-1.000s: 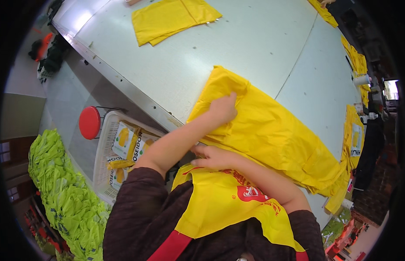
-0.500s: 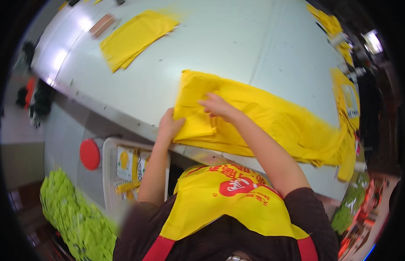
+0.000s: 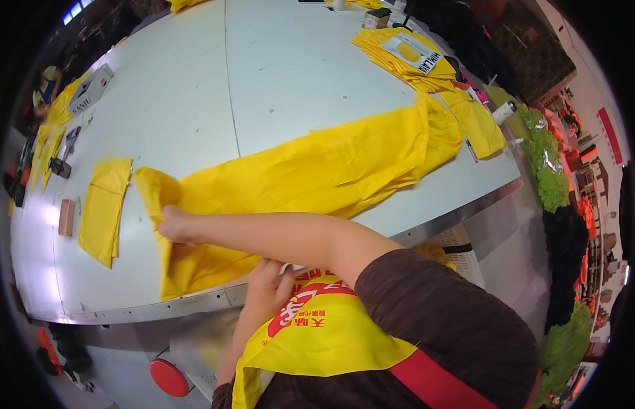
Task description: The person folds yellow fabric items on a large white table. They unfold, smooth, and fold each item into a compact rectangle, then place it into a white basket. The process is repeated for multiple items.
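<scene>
Below, blurred basket (image 3: 190, 332), yellow contents (image 3: 212, 354), right hand (image 3: 176, 225) on fabric (image 3: 304, 177)

cloth (image 3: 297, 170) yel | tbl (image 3: 160, 116) lt gry | stool (image 3: 169, 377) red | apron (image 3: 345, 351) yel/red

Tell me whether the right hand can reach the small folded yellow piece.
Likely yes: the right hand is on the large piece, by its left end; only that end and some table lie before the small piece.

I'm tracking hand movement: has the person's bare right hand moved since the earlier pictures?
Yes, leftward: the bare right hand is now much closer to the folded, rectangular yellow fabric piece lying on the pale table.
</scene>
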`<state>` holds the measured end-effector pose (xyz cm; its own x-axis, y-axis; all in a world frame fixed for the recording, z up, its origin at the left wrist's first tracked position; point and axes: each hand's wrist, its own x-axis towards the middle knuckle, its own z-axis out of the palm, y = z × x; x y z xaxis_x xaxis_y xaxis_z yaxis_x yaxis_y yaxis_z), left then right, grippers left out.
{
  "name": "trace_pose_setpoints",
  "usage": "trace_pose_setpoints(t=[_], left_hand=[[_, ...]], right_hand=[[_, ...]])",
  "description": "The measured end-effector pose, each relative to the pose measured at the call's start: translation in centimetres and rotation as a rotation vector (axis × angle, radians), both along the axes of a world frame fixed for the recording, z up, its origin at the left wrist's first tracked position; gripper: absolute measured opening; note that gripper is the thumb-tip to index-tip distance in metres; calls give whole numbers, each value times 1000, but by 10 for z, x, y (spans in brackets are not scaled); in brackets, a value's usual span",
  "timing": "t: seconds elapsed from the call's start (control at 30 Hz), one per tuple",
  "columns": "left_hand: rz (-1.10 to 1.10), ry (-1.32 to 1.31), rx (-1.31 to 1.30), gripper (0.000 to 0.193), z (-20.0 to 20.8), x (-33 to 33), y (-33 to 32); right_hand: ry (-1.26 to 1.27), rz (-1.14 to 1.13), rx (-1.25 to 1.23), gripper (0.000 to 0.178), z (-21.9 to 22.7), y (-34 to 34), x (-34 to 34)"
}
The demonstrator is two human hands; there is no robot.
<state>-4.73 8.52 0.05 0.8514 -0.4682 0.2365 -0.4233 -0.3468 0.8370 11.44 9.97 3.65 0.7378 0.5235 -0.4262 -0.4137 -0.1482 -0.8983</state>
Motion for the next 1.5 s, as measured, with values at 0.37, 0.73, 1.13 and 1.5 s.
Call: trace_pose_setpoints(t=[0.37,0.73,1.13,1.5], left_hand=[[526,-302,687,56,-111,72,-19],[528,-261,705,54,-125,84,16],[549,-264,700,53,-127,76,6],[558,-247,699,52,-129,77,12]], right_hand=[[-26,-89,904,26,84,-236,-7],[-98,-664,-173,41,-140,-457,-31],[-548,-800,-830,46,-115,-474,7],[-630,-587,-996,45,-162,-509,-36]])
